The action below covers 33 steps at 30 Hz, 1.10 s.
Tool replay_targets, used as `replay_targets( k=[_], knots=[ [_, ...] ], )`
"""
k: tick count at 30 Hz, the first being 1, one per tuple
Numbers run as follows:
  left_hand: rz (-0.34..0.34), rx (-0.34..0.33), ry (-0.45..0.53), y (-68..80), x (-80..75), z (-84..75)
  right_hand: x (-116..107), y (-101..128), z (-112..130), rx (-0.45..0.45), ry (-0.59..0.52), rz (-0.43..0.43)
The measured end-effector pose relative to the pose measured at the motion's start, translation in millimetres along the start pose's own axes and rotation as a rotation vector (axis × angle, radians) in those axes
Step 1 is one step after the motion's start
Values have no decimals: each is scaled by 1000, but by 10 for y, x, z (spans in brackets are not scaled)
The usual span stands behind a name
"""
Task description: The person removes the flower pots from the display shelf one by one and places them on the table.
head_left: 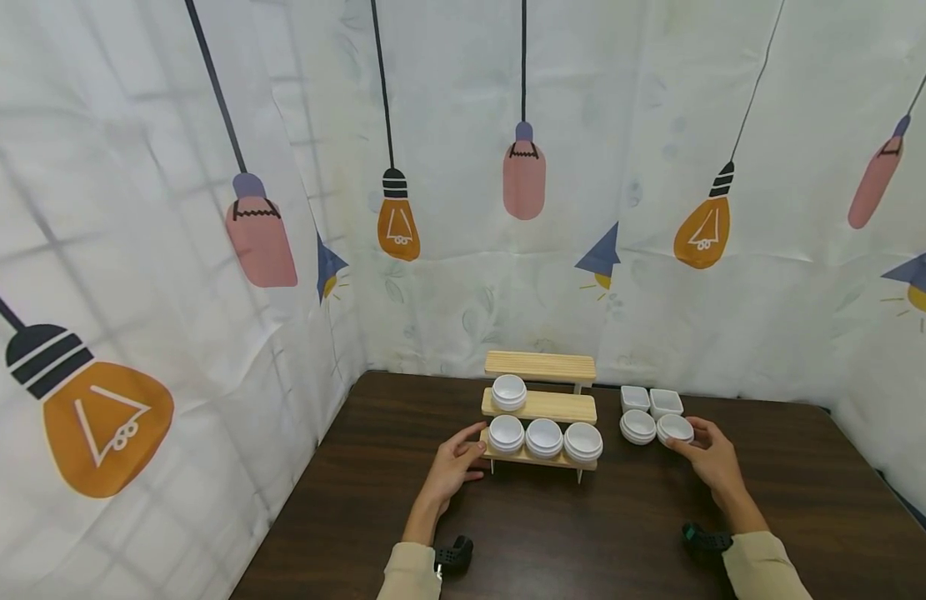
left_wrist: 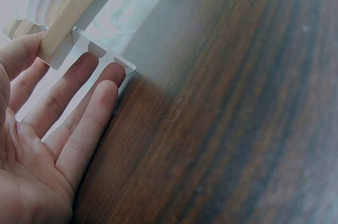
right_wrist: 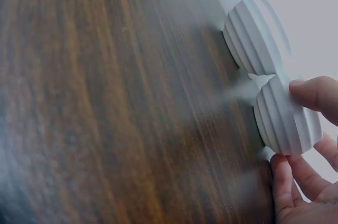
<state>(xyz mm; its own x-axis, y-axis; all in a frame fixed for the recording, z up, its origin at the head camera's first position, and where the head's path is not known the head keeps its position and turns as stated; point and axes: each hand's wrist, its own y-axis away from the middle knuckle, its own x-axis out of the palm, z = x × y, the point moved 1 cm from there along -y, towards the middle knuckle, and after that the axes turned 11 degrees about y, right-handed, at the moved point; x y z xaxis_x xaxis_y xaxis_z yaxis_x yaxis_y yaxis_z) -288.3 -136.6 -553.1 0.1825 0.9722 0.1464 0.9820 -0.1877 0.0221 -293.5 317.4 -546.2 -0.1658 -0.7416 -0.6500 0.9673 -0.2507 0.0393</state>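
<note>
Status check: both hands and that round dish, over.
Left hand touching left end of wooden stand. Right hand gripping rightmost round dish. Close by: neighbouring round dish on its left, square dish behind.

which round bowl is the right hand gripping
The rightmost round bowl on the table in the head view; it alone is gripped by the right hand.

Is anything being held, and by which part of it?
The right hand holds a round white bowl by its sides. The left hand touches one end of the lowest shelf; whether it grips cannot be told.
</note>
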Motion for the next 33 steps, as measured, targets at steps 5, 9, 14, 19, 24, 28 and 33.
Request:
replay_targets(
  k=[5,9,14,19,24,28,33],
  knots=[
    [-10,-11,8,-5,-1,4,16,-8,11,5,-21,8],
    [-7,-11,8,-7,-4,5,24,-10,8,11,-21,7],
    [-8,-12,10,-11,-12,12,21,-19,3,10,-18,17],
    [-9,-9,9,-7,-14,11,17,-18,6,14,-17,20],
    [-7,-7,11,7,-5,-1,17,-6,16,17,-13,12],
    [1,3,6,7,-4,1,13,2,19,13,-12,6],
    [3,-1,3,-2,-4,0,7,14,-4,9,-24,2]
  ],
)
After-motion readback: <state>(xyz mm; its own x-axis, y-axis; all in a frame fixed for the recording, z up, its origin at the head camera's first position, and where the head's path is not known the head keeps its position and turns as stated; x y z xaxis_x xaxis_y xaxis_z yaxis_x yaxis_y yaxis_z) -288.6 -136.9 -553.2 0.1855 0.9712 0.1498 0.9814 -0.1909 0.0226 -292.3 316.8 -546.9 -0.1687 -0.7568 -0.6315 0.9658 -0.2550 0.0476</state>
